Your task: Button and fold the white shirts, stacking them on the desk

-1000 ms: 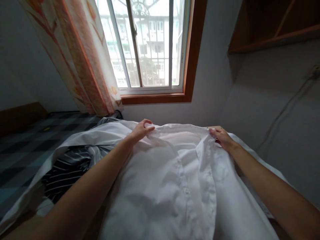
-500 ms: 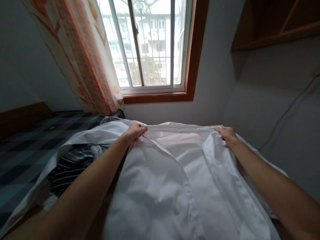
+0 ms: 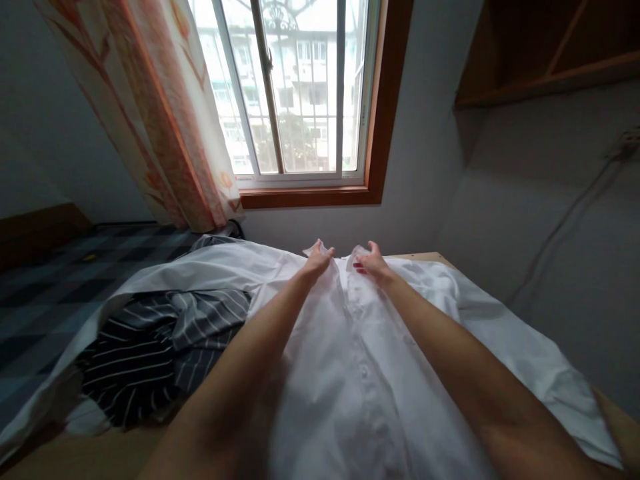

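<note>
A white button-up shirt [image 3: 325, 380] lies spread out in front of me, its sleeves reaching out to the left and right. My left hand [image 3: 316, 260] grips the left side of its collar at the far end. Opposite it, my right hand [image 3: 374, 263] holds the right collar edge, with reddish fingertips showing by the thin cloth. The two hands are a short gap apart. Between my forearms runs the button front, its two edges close together. Dark striped clothing [image 3: 135, 367] lies bunched beside my left forearm, partly ringed by the left sleeve.
A wooden surface [image 3: 423, 256] shows beneath the shirt. To the left is a bed with checked bedding [image 3: 45, 280]. A window [image 3: 305, 100] with a floral curtain [image 3: 165, 120] is ahead. Upper right hangs a wooden shelf [image 3: 525, 87], with a cable [image 3: 565, 207] on the wall.
Both hands have come inward from wide apart, drawing the collar sides and front edges together. The shirt's open front has closed up, and the right sleeve now lies more visible at the right.
</note>
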